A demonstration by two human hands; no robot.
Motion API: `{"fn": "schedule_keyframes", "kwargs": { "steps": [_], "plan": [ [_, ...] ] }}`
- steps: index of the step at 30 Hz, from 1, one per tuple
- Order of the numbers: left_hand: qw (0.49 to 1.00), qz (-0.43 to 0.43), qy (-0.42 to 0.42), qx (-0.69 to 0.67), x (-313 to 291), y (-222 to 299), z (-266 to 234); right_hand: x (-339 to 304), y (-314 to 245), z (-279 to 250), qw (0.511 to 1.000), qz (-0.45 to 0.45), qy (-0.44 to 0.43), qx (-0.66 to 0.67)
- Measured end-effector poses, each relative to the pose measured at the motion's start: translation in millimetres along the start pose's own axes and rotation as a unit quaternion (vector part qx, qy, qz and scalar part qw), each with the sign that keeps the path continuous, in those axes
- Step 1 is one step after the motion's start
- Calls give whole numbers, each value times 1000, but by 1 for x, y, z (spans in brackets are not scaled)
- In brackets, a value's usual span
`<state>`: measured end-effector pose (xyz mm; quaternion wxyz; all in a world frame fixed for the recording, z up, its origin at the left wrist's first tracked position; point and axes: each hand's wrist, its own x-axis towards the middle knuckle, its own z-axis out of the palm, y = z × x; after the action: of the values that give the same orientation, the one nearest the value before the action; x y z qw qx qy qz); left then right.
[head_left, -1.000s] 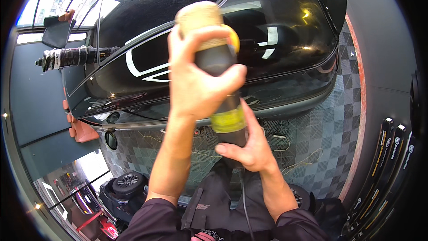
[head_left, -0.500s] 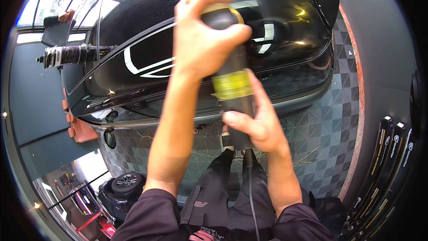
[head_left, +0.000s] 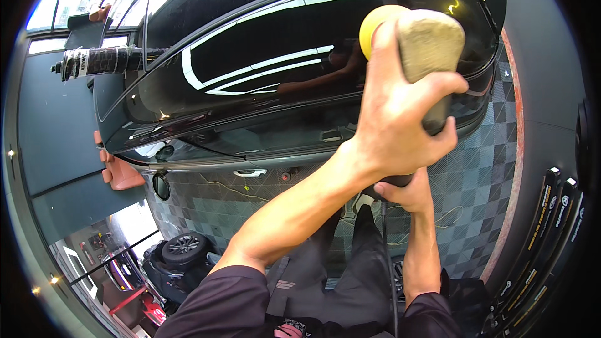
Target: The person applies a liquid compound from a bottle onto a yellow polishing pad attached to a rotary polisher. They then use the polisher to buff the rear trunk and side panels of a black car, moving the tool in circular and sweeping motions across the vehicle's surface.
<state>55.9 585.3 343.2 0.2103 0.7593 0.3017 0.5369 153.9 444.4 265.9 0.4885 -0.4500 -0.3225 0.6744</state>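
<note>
Both my hands hold a corded polisher (head_left: 432, 44) with a tan, worn-looking head and a round yellow pad (head_left: 379, 25). My left hand (head_left: 394, 109) is closed around the head end, thumb and fingers spread over it. Lower down, my right hand (head_left: 410, 191) grips the dark rear handle, mostly hidden behind my left hand. The pad is over the rear part of a glossy black car panel (head_left: 263, 44); whether it touches the paint I cannot tell. From the handle a dark cord (head_left: 389, 263) hangs down past my leg.
A car door handle (head_left: 250, 173) and side mirror (head_left: 161, 184) show along the car's side. Thin yellowish cord lies on the checkered tile floor (head_left: 494, 125). Wheels (head_left: 186, 247) stand at lower left, beyond a brown chair (head_left: 122, 172). Dark boxes (head_left: 532, 244) lean at right.
Both hands have carried the polisher right and turned it, so the yellow pad now shows to the left of its head. The view of the car has shifted slightly.
</note>
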Motion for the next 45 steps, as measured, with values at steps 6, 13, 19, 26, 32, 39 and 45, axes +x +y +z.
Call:
{"fn": "schedule_keyframes", "kwargs": {
  "steps": [6,13,19,26,32,39,45],
  "plan": [
    [995,-5,-16,97,-50,-3,-86,12,52,39,992,-9,-65,-111],
    [986,-31,-27,159,-110,-14,-148,32,65,68,970,-63,-138,-191],
    [990,-50,108,75,-100,1,-77,27,36,-7,901,-115,-97,-408],
    [960,-119,249,-50,-109,19,-14,38,-30,-29,866,-11,-85,-492],
    [941,-128,313,-26,-125,5,-38,55,-16,-39,880,-111,-162,-432],
    [930,-207,294,73,-157,-7,-88,78,-17,7,819,-74,-197,-534],
    [926,-190,312,94,-157,-17,-101,85,-33,27,790,-99,-198,-571]
  ]
}}
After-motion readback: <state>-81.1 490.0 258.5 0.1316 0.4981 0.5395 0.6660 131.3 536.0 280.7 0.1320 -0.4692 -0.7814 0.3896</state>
